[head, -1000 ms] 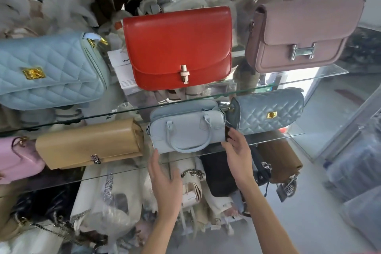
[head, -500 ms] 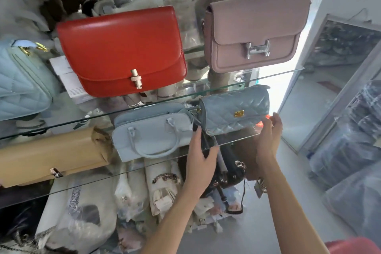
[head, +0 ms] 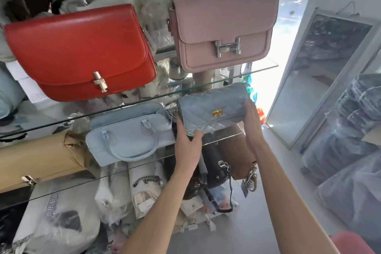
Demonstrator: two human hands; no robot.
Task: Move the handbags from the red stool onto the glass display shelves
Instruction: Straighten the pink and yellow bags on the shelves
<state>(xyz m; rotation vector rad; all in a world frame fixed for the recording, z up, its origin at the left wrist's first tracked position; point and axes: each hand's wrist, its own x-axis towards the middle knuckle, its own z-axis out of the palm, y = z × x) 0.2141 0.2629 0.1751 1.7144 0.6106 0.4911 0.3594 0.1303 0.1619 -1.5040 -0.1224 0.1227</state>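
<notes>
Both hands hold the quilted grey handbag [head: 212,109] at the right end of the lower glass shelf [head: 226,137]: left hand [head: 188,144] underneath, right hand [head: 252,118] outside. Released overhanging, it could tip off.

left hand [head: 188,146]: bare | right hand [head: 252,121]: bare | forearms: bare, no sleeves visible
</notes>
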